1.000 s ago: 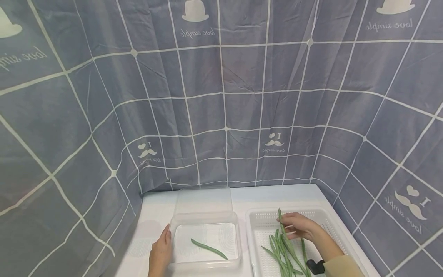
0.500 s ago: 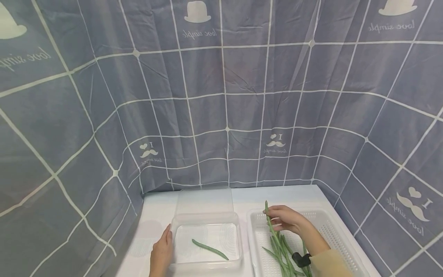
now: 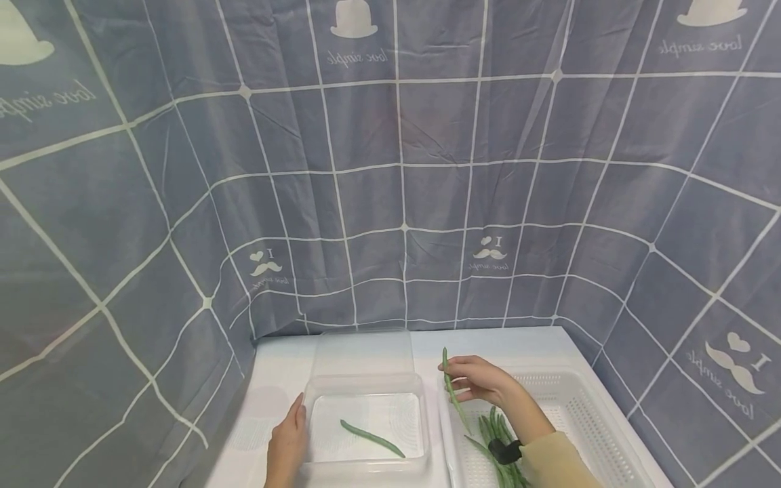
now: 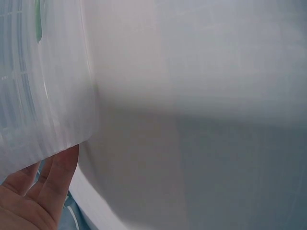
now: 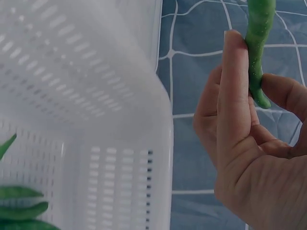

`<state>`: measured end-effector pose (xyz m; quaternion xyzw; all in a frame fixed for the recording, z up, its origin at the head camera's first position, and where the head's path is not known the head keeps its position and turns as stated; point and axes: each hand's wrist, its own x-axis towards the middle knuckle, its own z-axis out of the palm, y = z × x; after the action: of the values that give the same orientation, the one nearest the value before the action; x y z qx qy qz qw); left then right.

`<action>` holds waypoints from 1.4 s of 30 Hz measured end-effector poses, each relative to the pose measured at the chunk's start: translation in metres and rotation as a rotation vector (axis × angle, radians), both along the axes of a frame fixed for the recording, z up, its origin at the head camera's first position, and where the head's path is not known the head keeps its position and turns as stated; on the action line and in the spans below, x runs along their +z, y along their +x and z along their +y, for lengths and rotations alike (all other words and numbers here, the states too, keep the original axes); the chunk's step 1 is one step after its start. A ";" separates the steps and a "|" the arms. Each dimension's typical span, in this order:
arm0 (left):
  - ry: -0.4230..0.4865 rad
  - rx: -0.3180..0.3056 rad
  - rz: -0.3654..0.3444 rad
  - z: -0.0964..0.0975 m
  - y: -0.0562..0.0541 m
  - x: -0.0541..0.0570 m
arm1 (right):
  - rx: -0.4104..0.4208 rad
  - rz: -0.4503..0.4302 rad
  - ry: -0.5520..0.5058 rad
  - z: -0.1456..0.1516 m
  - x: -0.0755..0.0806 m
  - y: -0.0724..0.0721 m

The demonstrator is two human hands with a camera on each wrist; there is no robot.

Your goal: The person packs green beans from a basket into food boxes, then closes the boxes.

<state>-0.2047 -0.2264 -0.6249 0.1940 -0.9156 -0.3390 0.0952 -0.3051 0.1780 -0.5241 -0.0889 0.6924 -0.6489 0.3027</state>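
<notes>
In the head view, my right hand pinches a green bean between thumb and fingers, over the left rim of the white perforated basket. The right wrist view shows that bean near one of its ends, with the thumb on one side. My left hand rests against the left side of a clear plastic box. One green bean lies slantwise inside this box. Several more green beans lie in the basket, partly hidden behind my right forearm.
Behind the box, a flat clear lid lies on the white table. A grey-blue checked curtain encloses the table at the back and both sides. Box and basket stand side by side with a narrow gap.
My right hand has lifted the green bean off the pile and moved left with it, from the basket's middle to its left rim. My left hand stays at the box.
</notes>
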 end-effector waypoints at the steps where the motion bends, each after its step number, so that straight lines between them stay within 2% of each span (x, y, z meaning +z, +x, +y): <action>1: 0.001 0.001 0.000 0.000 0.000 0.000 | 0.002 -0.005 -0.007 -0.004 0.001 0.000; 27: -0.006 0.007 0.000 0.000 0.002 -0.002 | 0.096 -0.021 -0.037 -0.076 0.014 -0.006; 42: -0.010 0.006 0.009 -0.001 0.000 -0.006 | 0.140 -0.017 0.069 -0.125 0.001 -0.010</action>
<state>-0.2043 -0.2276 -0.6307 0.1949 -0.9162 -0.3352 0.1013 -0.3150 0.0534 -0.5229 -0.1213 0.7038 -0.6027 0.3560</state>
